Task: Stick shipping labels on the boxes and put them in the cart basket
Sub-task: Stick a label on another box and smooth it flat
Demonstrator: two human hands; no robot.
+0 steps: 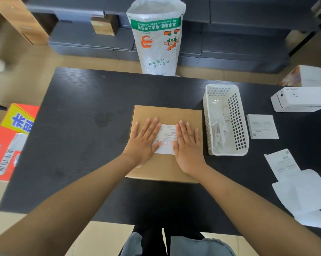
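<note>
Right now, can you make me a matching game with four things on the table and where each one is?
Things:
1. shipping label
2. white basket
3. label printer
4. cardboard box

Places:
A. far right edge of the table
B. just right of the box
C. middle of the table
D. under both flat hands, left hand and right hand

Pairs: 1-D, 2-B, 3-A, 4-C

Both hands — left hand [144, 140], right hand [188, 145] — press label [167, 138] onto box [167, 113].
</note>
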